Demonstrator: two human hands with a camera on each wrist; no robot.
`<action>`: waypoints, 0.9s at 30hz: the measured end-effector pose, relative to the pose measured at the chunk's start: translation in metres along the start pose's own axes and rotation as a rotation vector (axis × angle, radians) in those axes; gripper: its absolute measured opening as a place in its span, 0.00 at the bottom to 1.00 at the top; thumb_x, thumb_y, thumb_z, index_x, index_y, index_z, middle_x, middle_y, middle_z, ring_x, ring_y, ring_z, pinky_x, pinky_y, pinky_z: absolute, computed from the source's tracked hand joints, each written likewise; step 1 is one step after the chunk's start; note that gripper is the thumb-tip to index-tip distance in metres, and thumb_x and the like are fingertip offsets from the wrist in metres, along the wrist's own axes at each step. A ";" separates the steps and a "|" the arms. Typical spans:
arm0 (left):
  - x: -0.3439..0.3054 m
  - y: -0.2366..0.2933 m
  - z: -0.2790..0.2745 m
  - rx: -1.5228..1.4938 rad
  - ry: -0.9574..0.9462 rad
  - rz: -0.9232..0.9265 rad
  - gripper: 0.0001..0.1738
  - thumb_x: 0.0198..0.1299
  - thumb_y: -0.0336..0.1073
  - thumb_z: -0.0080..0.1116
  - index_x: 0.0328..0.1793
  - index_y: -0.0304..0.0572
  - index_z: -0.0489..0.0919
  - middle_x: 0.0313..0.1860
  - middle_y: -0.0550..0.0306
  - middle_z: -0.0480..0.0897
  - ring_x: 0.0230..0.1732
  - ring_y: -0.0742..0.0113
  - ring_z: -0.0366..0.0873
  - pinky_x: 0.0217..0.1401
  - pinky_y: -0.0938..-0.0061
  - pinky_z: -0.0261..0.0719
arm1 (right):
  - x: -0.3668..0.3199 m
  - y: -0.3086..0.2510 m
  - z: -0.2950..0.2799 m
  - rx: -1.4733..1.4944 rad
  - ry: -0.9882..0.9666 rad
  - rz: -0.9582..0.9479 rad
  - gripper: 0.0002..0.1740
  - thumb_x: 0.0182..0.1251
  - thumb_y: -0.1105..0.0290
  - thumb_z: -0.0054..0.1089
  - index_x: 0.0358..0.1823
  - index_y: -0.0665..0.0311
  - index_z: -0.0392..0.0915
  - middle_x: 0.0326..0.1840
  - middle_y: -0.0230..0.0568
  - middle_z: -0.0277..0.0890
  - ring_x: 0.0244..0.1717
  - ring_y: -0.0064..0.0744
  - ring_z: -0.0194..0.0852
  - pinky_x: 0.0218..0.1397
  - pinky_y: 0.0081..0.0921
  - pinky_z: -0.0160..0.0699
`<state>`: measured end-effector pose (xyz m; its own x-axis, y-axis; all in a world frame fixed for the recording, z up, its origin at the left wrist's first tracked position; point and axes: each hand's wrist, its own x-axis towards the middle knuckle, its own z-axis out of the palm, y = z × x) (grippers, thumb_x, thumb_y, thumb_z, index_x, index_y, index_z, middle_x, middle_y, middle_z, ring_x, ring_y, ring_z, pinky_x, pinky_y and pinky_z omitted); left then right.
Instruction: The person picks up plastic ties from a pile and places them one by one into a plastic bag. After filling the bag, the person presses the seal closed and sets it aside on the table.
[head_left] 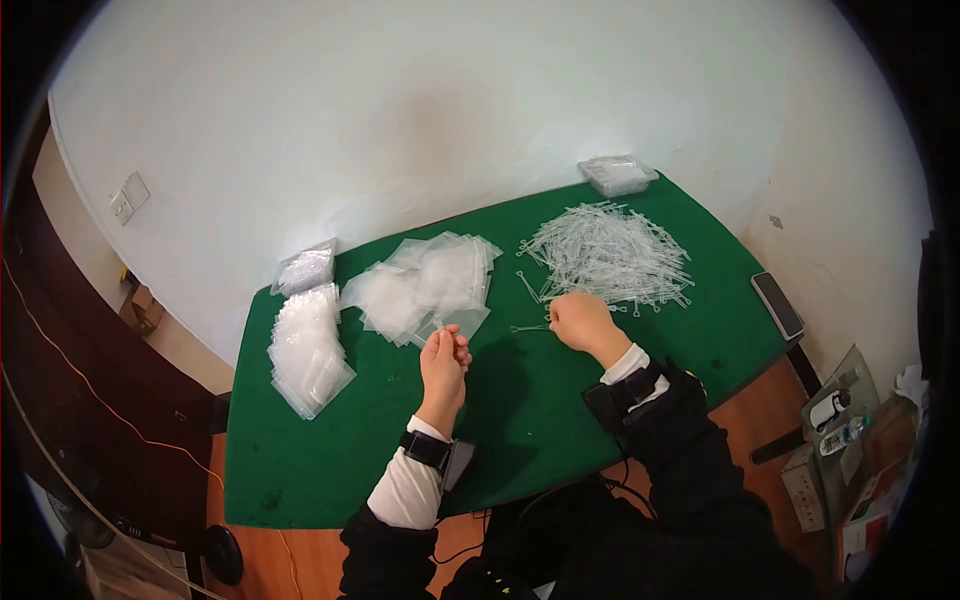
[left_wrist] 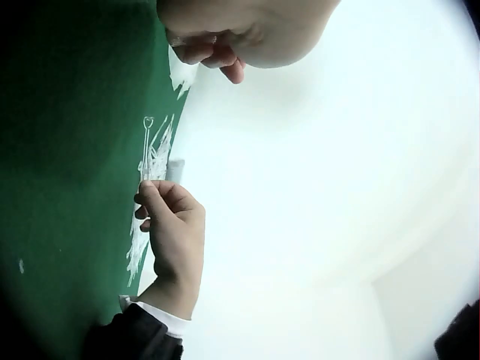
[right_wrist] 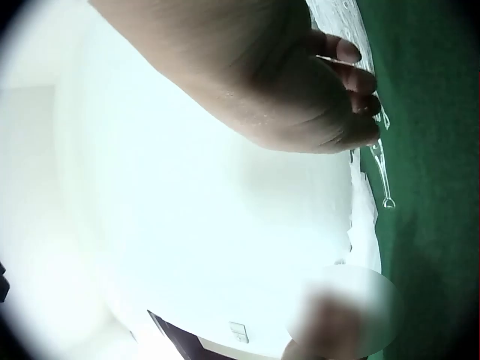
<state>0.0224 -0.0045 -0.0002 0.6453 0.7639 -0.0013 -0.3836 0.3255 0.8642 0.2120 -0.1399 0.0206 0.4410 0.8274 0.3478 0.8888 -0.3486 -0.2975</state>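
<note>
My right hand [head_left: 588, 325] pinches a thin clear plastic stick [head_left: 528, 328] with a small looped end, which points left over the green table [head_left: 330, 470]. The left wrist view shows this stick [left_wrist: 148, 142] rising from the fingertips of the right hand [left_wrist: 176, 240]. My left hand [head_left: 445, 375] has its thumb and fingers together on the lower edge of a clear bag [head_left: 470, 325], in front of the loose bags [head_left: 440, 280]. Behind the right hand lies a heap of similar clear sticks [head_left: 605, 250].
A fanned stack of clear bags [head_left: 308, 350] lies at the left, with a clear packet [head_left: 306, 268] behind it. Another clear packet [head_left: 618, 175] stands at the back right. A phone-like dark object [head_left: 778, 305] lies at the right edge; a white wall rises behind the table.
</note>
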 end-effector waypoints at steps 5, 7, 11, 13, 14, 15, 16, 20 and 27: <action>-0.004 -0.009 0.003 0.116 -0.085 0.043 0.13 0.68 0.38 0.38 0.47 0.37 0.68 0.34 0.58 0.75 0.32 0.73 0.72 0.35 0.79 0.71 | 0.003 -0.009 -0.001 0.309 0.033 0.034 0.09 0.51 0.65 0.58 0.24 0.64 0.75 0.22 0.40 0.74 0.24 0.38 0.73 0.28 0.31 0.70; -0.005 -0.009 0.009 0.100 -0.102 0.047 0.13 0.68 0.38 0.38 0.47 0.37 0.68 0.36 0.57 0.76 0.35 0.71 0.73 0.38 0.78 0.72 | 0.006 -0.022 -0.004 0.524 0.067 0.026 0.09 0.53 0.65 0.58 0.25 0.65 0.75 0.22 0.39 0.74 0.23 0.34 0.72 0.27 0.28 0.70; -0.011 -0.007 0.015 0.076 -0.135 0.061 0.13 0.68 0.38 0.38 0.47 0.36 0.69 0.41 0.52 0.77 0.42 0.66 0.76 0.47 0.73 0.73 | 0.000 -0.044 0.008 1.274 -0.218 0.089 0.08 0.60 0.67 0.54 0.28 0.63 0.73 0.21 0.29 0.70 0.21 0.14 0.62 0.23 0.12 0.61; -0.013 -0.005 0.020 0.080 -0.145 0.092 0.13 0.68 0.38 0.37 0.47 0.36 0.69 0.43 0.50 0.78 0.45 0.64 0.76 0.51 0.71 0.73 | -0.003 -0.049 0.011 1.323 -0.312 0.069 0.08 0.62 0.67 0.52 0.30 0.63 0.73 0.22 0.27 0.70 0.21 0.12 0.61 0.22 0.09 0.59; -0.014 -0.005 0.021 0.078 -0.146 0.092 0.13 0.68 0.38 0.37 0.47 0.36 0.69 0.43 0.50 0.78 0.45 0.64 0.76 0.51 0.71 0.73 | -0.004 -0.050 0.012 1.322 -0.313 0.070 0.08 0.62 0.67 0.52 0.30 0.63 0.73 0.22 0.27 0.70 0.21 0.12 0.61 0.22 0.09 0.59; -0.014 -0.005 0.022 0.061 -0.175 0.108 0.14 0.68 0.38 0.37 0.47 0.36 0.69 0.44 0.50 0.77 0.46 0.63 0.75 0.52 0.71 0.72 | -0.005 -0.052 0.013 1.333 -0.344 0.062 0.08 0.62 0.67 0.53 0.29 0.64 0.73 0.21 0.28 0.70 0.20 0.12 0.61 0.22 0.11 0.59; -0.015 -0.005 0.023 0.044 -0.205 0.125 0.14 0.68 0.38 0.37 0.48 0.36 0.69 0.45 0.49 0.77 0.47 0.63 0.75 0.53 0.70 0.71 | -0.006 -0.054 0.014 1.345 -0.376 0.053 0.08 0.61 0.68 0.53 0.28 0.64 0.73 0.21 0.29 0.71 0.19 0.13 0.61 0.21 0.12 0.59; -0.018 -0.004 0.026 -0.010 -0.228 0.120 0.14 0.68 0.38 0.36 0.48 0.36 0.69 0.47 0.47 0.77 0.48 0.64 0.74 0.54 0.70 0.71 | -0.008 -0.058 0.016 1.360 -0.422 0.053 0.08 0.60 0.67 0.54 0.28 0.65 0.73 0.21 0.31 0.71 0.17 0.14 0.60 0.20 0.13 0.59; -0.023 -0.001 0.031 -0.067 -0.233 0.111 0.14 0.68 0.38 0.36 0.48 0.36 0.69 0.49 0.47 0.76 0.47 0.65 0.75 0.53 0.71 0.71 | -0.009 -0.056 0.021 1.320 -0.493 0.076 0.08 0.58 0.67 0.53 0.29 0.65 0.74 0.20 0.32 0.71 0.17 0.15 0.61 0.20 0.14 0.58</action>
<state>0.0284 -0.0400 0.0148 0.7282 0.6510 0.2142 -0.4984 0.2884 0.8176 0.1559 -0.1185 0.0156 0.1498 0.9882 0.0327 -0.0253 0.0369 -0.9990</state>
